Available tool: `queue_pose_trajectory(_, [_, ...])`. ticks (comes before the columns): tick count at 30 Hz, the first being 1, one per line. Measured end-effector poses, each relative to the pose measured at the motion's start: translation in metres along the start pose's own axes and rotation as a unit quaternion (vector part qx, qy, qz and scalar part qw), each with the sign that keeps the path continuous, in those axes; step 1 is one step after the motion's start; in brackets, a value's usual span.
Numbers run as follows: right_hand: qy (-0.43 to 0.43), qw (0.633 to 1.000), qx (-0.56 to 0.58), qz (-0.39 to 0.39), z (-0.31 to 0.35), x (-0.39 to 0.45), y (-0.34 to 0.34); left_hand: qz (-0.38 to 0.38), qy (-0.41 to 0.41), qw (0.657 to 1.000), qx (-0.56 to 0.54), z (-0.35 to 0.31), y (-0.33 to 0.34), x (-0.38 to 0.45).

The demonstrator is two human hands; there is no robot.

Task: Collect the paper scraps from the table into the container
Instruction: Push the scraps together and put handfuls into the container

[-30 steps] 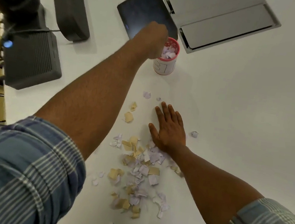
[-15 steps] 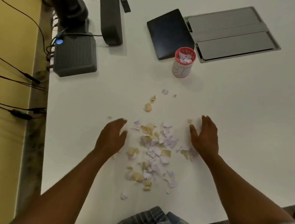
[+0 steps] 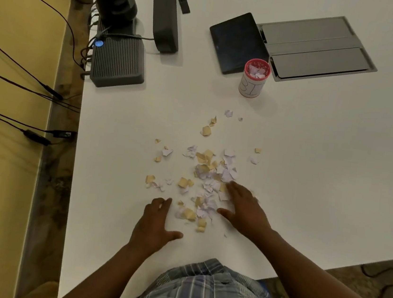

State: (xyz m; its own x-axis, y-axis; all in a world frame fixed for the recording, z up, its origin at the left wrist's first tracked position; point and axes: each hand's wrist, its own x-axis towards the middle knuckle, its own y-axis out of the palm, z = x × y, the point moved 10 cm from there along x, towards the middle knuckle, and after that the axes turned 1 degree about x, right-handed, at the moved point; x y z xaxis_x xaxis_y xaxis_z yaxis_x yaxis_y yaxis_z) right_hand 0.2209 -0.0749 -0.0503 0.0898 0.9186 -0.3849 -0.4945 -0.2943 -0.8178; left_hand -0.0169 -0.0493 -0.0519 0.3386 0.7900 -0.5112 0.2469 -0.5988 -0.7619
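Note:
Several white and tan paper scraps [image 3: 206, 174] lie scattered in the middle of the white table [image 3: 312, 163]. A red-rimmed cup [image 3: 252, 86] with writing on its side stands farther back, holding some scraps. My left hand [image 3: 155, 223] rests flat on the table at the near left edge of the pile, fingers apart. My right hand [image 3: 245, 209] lies flat on the pile's right side, fingers spread over some scraps. Neither hand grips anything that I can see.
A dark tablet [image 3: 237, 42] and a grey metal floor-box lid [image 3: 314, 48] lie behind the cup. A dark ribbed box [image 3: 118, 61], a monitor stand [image 3: 117, 0] and a long dark bar [image 3: 165, 11] sit at the back left. Cables hang past the table's left edge.
My left hand came back from the cup to the near left of the pile. Both hands moved closer to me, with the right now lying on the scraps.

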Motion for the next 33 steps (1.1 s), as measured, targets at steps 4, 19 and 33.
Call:
queue_pose_trajectory(4, [0.104, 0.994, -0.007, -0.015, -0.023, -0.022, -0.004, 0.012, -0.04, 0.999, -0.002, 0.0, 0.014, -0.009])
queue_pose_trajectory(19, [0.111, 0.987, 0.115, -0.01, 0.007, 0.02, -0.001, -0.024, 0.013, 0.997, -0.072, -0.057, 0.009, 0.03])
queue_pose_trajectory(33, [-0.095, 0.99, -0.103, 0.014, 0.056, 0.026, 0.017, -0.072, 0.176, 0.981, 0.041, -0.089, 0.004, 0.048])
